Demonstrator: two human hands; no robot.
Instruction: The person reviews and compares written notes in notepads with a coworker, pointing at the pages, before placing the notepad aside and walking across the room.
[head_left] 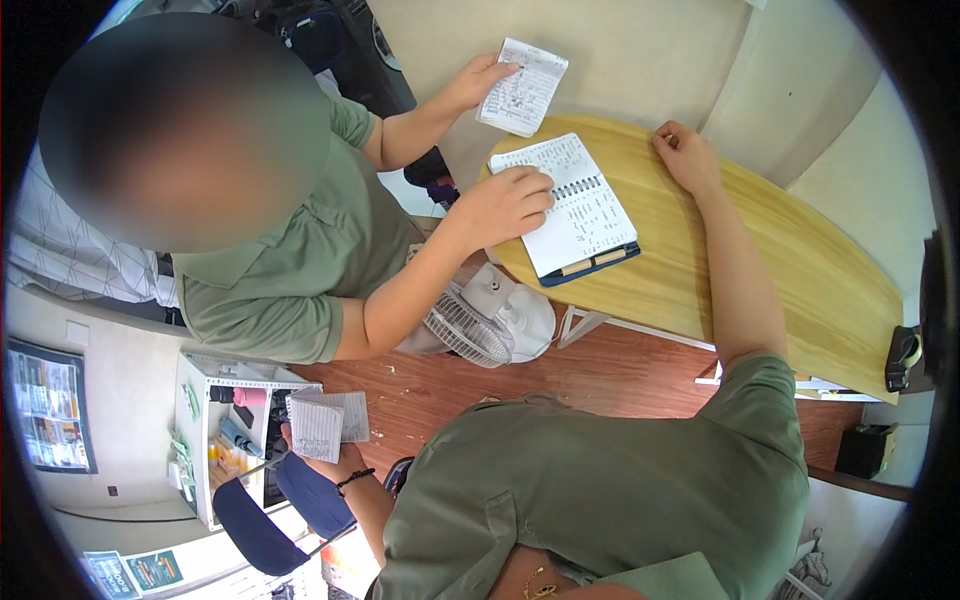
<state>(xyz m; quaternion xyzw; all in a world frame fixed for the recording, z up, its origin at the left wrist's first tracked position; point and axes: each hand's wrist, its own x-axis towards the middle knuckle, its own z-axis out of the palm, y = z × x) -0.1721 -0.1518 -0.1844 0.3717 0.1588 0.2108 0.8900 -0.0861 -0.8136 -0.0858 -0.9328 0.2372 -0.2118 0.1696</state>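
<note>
My left hand (pixel 340 462), with a dark bead bracelet at its wrist, holds a small open lined notebook (pixel 318 428) at the lower left. On the wooden table (pixel 680 270) rests my right hand (pixel 688 158), its fingers curled in; what they hold, if anything, is too small to tell. A spiral notebook (pixel 590 220) with handwriting lies open on the table's left end, a pen-like strip at its lower edge. Across from me, a person in a green shirt has one hand (pixel 512 200) on that notebook and holds up a written notepad (pixel 525 88) in the other.
A white fan (pixel 500 315) stands beside the table's left end. At the lower left are a white shelf (pixel 205 400) with items and a dark blue chair (pixel 255 525). A black tape dispenser (pixel 903 358) sits at the table's right end, with a black box (pixel 865 450) below.
</note>
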